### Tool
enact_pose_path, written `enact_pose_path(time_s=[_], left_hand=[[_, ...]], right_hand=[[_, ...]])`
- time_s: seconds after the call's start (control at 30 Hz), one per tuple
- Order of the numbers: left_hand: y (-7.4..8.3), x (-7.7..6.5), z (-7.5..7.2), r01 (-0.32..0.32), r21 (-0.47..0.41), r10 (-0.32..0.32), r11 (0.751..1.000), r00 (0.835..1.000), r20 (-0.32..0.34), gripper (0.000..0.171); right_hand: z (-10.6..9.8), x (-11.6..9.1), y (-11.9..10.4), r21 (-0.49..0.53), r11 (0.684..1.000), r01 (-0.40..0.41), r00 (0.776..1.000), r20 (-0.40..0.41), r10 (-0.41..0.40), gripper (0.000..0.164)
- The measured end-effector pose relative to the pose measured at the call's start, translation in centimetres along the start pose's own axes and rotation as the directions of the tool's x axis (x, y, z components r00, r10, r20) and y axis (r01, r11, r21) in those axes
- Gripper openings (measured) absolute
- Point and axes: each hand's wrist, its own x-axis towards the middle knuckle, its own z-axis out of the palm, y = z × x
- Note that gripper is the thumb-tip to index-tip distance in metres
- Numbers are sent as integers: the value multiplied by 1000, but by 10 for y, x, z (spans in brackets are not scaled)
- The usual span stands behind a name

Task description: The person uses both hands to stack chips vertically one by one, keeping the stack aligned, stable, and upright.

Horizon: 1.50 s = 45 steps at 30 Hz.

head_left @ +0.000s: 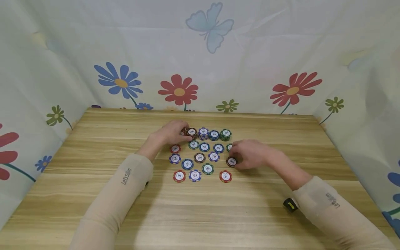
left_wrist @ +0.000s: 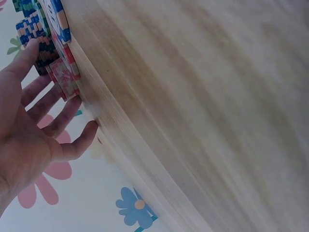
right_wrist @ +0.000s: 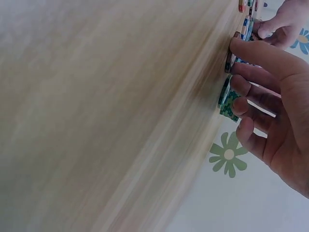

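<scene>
Chips (head_left: 204, 147) sat toward the back middle of the worktop (head_left: 193, 211): a row of stacks (head_left: 203, 132) at the rear, loose ones face up in front, probably spread flat so each value could be read and reached. Left hand (head_left: 173, 133) was at the row's left end, fingers curved round the red stack (left_wrist: 64, 79), thumb by the 100 stack (head_left: 192, 132); likely to keep the columns square. Right hand (head_left: 251, 154) pinched a loose 100 chip (head_left: 231, 161) at its right edge, presumably for easy lift with the print uncovered. It partly hid a green chip (head_left: 229, 147) just behind. Floral cloth (head_left: 250, 52) hung beyond.
</scene>
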Motion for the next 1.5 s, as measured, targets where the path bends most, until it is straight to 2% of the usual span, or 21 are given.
enact_pose_path(time_s=[0.13,0.27,0.53,0.77,1.07,1.27,1.5], left_hand=[[0,-1,-1,0,3,0,1000,1000,2,49],[0,-1,-2,1,-7,-1,1000,1000,2,47],[1,0,-2,-7,-1,7,1000,1000,-1,45],[1,0,-1,-15,16,15,1000,1000,-2,45],[-1,1,1,-13,14,13,1000,1000,0,44],[-1,1,0,-15,13,15,1000,1000,2,45],[-1,0,1,-16,20,17,1000,1000,-2,45]], right_hand=[[2,1,0,-35,999,15,1000,-19,-15,28],[5,2,1,-47,999,-5,1000,-30,4,31],[5,3,4,-2,999,-41,996,-83,41,32],[-3,11,1,20,998,-60,979,-192,63,39],[-7,20,-6,90,992,-87,948,-300,110,32],[-8,28,-8,103,992,-77,933,-342,108,36],[-10,38,-11,134,986,-98,929,-344,139,35]])
